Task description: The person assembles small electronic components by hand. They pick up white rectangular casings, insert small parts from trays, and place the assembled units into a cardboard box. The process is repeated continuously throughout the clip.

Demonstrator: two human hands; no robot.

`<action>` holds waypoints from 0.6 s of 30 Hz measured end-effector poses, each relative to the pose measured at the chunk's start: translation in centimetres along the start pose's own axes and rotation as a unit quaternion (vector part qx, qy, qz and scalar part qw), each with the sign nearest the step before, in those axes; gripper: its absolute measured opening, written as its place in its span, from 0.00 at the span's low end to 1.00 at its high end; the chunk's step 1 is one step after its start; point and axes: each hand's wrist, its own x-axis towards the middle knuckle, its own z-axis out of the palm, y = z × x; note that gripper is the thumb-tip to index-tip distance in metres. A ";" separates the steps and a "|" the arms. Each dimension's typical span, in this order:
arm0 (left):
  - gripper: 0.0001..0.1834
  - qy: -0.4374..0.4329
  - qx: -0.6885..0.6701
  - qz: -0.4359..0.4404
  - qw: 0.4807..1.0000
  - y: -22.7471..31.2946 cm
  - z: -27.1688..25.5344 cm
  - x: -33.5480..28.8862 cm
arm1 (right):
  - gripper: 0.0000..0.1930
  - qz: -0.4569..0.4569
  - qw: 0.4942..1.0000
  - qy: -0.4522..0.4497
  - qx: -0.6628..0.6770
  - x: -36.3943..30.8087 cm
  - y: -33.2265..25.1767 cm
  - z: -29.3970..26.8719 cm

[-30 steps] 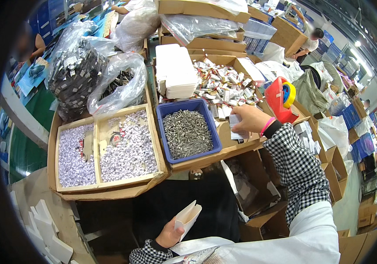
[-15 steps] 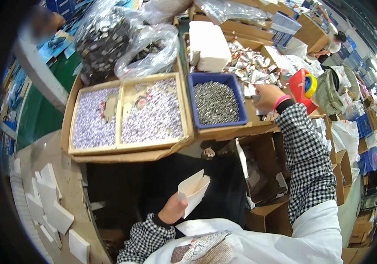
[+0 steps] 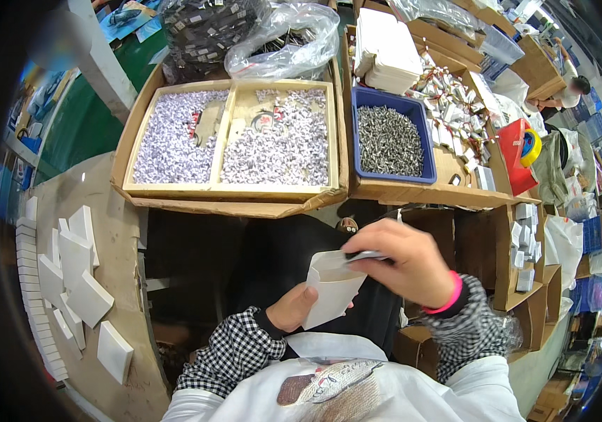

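My left hand (image 3: 294, 307) is closed round a small white box (image 3: 336, 290) with its open end up, held above my lap. Close to that opening is my right hand (image 3: 406, 261), its fingers pinching a thin, flat dark-and-silver piece (image 3: 369, 256). The piece is mostly covered by the fingers, so its kind does not show. Beyond the hands, a blue bin (image 3: 430, 141) holds many small metal parts. To its right lies a heap of small white-and-silver pieces with reddish wires (image 3: 448, 102).
A divided wooden tray (image 3: 226, 137) holds many small white parts. Flat white boxes (image 3: 88, 299) lie on the left bench beside a stacked row. A red tape dispenser (image 3: 515, 156) stands at the right. Cardboard boxes (image 3: 420, 348) are below; another person works far right.
My right hand has come back from the heap toward my lap, now carrying a flat piece to the white box. The left hand still holds the box, and the view has shifted.
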 end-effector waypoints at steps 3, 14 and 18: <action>0.52 0.000 0.013 -0.025 1.000 -0.7 -0.4 -0.4 | 0.13 -0.025 1.000 0.010 -0.004 -0.4 0.6 3.6; 0.49 0.002 -0.053 -0.006 0.999 -2.0 -0.2 -1.6 | 0.04 -0.013 0.989 0.022 -0.145 -1.8 0.1 6.5; 0.52 0.034 -0.030 -0.018 0.999 -1.7 0.0 -1.8 | 0.10 -0.014 0.997 0.003 -0.072 -1.8 0.0 7.1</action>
